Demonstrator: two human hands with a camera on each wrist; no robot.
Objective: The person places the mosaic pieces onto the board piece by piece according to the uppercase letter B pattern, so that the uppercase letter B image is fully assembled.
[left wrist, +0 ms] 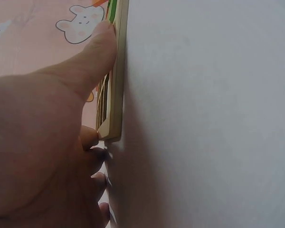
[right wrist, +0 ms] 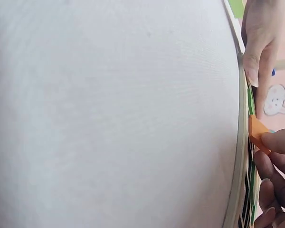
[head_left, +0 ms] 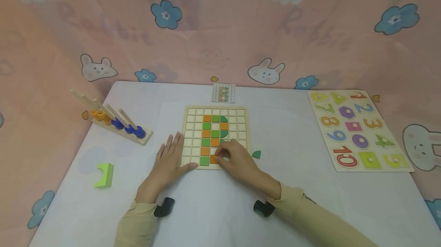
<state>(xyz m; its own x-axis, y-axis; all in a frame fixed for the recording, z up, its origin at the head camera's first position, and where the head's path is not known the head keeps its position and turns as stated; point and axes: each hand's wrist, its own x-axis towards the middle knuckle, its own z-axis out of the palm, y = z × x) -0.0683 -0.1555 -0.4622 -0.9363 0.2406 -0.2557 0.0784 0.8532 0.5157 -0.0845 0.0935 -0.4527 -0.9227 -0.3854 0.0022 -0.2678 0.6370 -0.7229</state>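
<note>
A wooden grid board point(head_left: 191, 132) lies on the table, with orange and green square tiles and darker green rounded pieces set in its cells. My right hand point(head_left: 239, 161) pinches an orange square tile point(head_left: 213, 159) between thumb and finger at the board's bottom row, beside a green tile point(head_left: 204, 161). In the right wrist view that orange tile point(right wrist: 257, 131) is tilted, one edge down at the board. My left hand point(head_left: 167, 164) rests along the board's left edge, fingers straight, its thumb on the near edge. A loose dark green quarter-round piece point(head_left: 256, 154) lies right of the board.
Behind the board lies a small pattern card point(head_left: 232, 94). A peg stand with coloured rings point(head_left: 127, 135) and a light green notched block point(head_left: 108, 176) are at left. A number puzzle board point(head_left: 330, 155) lies at right.
</note>
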